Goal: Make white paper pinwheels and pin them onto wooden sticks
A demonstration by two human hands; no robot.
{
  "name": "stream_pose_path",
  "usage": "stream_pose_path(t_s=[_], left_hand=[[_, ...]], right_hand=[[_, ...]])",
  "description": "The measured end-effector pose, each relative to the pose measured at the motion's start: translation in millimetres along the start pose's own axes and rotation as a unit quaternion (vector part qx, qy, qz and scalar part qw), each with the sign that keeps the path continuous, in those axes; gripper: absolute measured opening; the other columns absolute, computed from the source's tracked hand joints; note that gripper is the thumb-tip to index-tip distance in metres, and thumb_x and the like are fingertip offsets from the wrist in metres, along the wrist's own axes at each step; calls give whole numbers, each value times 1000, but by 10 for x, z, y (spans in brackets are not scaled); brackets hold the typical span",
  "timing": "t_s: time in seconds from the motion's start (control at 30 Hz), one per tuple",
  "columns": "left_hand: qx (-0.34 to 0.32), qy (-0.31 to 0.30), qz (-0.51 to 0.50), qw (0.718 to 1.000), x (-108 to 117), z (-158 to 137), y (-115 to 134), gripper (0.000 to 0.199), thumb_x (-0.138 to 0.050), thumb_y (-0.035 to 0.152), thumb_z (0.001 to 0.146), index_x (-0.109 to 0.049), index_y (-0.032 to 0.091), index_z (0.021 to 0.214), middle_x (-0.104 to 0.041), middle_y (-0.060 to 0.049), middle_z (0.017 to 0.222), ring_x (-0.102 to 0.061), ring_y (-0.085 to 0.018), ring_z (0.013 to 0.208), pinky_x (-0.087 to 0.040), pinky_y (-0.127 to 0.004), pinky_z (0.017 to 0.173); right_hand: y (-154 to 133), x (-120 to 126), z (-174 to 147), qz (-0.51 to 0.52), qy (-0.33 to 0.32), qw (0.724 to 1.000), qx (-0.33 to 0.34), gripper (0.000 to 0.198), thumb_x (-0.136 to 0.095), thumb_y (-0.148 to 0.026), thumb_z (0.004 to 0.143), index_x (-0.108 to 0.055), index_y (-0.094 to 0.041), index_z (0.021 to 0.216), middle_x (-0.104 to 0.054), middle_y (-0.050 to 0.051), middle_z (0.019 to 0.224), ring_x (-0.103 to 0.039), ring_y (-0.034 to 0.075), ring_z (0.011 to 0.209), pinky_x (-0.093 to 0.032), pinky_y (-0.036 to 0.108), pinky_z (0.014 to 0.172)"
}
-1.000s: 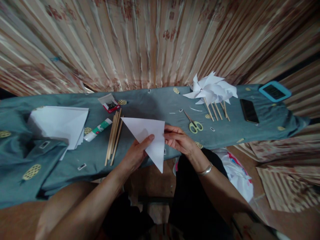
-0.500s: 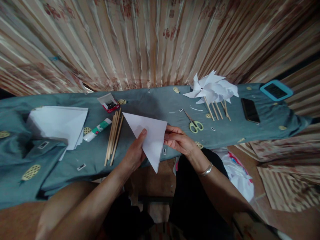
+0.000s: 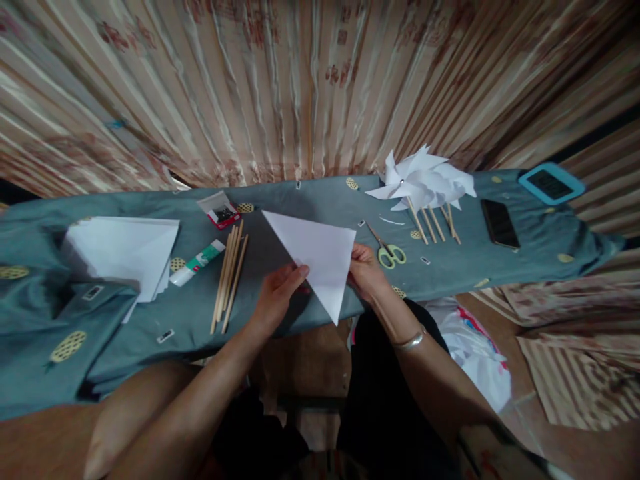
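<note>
A sheet of white paper folded into a triangle (image 3: 320,257) is held up over the near edge of the cloth-covered table. My left hand (image 3: 280,293) grips its lower left edge, thumb on top and fingers underneath. At the right edge, my right hand (image 3: 367,272) pinches the paper; its fingertips are partly hidden behind it. Left of my hands lie several wooden sticks (image 3: 229,277) and a green-and-white glue stick (image 3: 198,262). Scissors with pale green handles (image 3: 391,255) rest just beyond my right hand.
White paper pinwheels on sticks (image 3: 425,180) lie at the back right, near a black phone (image 3: 501,223) and a blue-framed device (image 3: 553,183). A stack of white paper (image 3: 125,253) is at the left. Behind it sits an open red-and-white box (image 3: 220,210) of small dark items.
Both hands have carried the folded paper to the right and slightly away from me. My right hand's fingers, earlier extended at the edge, are now closed on it.
</note>
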State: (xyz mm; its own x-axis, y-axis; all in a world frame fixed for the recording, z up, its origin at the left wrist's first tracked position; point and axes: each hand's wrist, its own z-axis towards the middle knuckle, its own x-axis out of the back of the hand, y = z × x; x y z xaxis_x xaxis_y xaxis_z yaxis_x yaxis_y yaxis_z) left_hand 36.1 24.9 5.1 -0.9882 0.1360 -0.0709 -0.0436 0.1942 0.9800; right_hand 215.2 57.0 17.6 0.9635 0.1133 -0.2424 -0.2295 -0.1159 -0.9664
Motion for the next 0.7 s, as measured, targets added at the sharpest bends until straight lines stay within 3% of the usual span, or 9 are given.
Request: stream_pose_path(t_s=[0.07,0.13,0.23,0.33,0.4,0.5,0.57,0.63,0.7], left_hand=[[-113,98,113,982,97,56,18,80,-68,57,80,-40,18,144,-50,-19,145,-52,-35,130,-48,-54,101],[-257,166,281,910,178,75,42,99,-75,51,77,-22,18,153,-28,-21,160,-27,-38,147,-32,-60,114],[-417,103,468,772,192,-1,82,79,-60,26,91,-15,23,156,-14,-15,166,-7,-32,154,-16,-57,121],[-433,37,572,696,114,-127,114,60,-50,8,93,-36,25,148,-35,-11,160,-9,-25,154,-11,-54,123],[-431,18,592,681,87,-179,135,46,-51,7,93,-50,23,136,-52,-10,147,-20,-25,152,-7,-56,123],[-430,17,584,688,147,-207,170,28,-54,9,93,-61,20,117,-69,-7,122,-42,-25,141,-6,-60,122],[-433,25,576,692,236,-218,182,17,-56,10,91,-65,20,101,-71,-5,110,-51,-25,133,-9,-62,122],[-436,33,580,687,329,-240,167,13,-59,11,89,-66,21,87,-72,-4,106,-56,-26,127,-12,-64,121],[-433,36,592,679,405,-272,123,16,-58,9,88,-66,21,81,-73,-3,100,-61,-27,120,-13,-66,120]], right_hand=[[-10,57,37,-89,64,991,71,26,-77,-40,67,-72,-20,82,-71,0,71,-67,17,69,-55,31,69],[-21,76,20,-215,96,966,108,28,-70,-35,74,-73,-19,98,-71,0,74,-64,16,67,-54,30,69],[-19,-2,-89,-391,84,909,116,47,-60,-23,80,-63,-17,126,-69,1,77,-62,16,64,-52,29,68],[-1,-132,-198,-454,48,883,108,58,-57,-22,82,-52,-16,139,-67,0,75,-60,15,60,-51,28,66],[11,-175,-227,-455,35,884,100,61,-58,-23,82,-48,-17,142,-65,-2,71,-59,15,58,-50,27,64],[38,-127,-214,-454,36,886,88,67,-59,-27,85,-38,-16,147,-65,-3,70,-59,15,56,-50,27,61],[70,-42,-195,-476,43,871,114,70,-58,-28,88,-30,-14,151,-72,5,89,-66,19,69,-55,31,67],[114,49,-187,-531,39,827,179,68,-55,-25,90,-29,-14,152,-65,17,126,-67,27,104,-55,41,88],[162,120,-197,-601,13,760,248,57,-50,-19,93,-38,-17,149,-44,20,151,-45,33,138,-44,51,107]])
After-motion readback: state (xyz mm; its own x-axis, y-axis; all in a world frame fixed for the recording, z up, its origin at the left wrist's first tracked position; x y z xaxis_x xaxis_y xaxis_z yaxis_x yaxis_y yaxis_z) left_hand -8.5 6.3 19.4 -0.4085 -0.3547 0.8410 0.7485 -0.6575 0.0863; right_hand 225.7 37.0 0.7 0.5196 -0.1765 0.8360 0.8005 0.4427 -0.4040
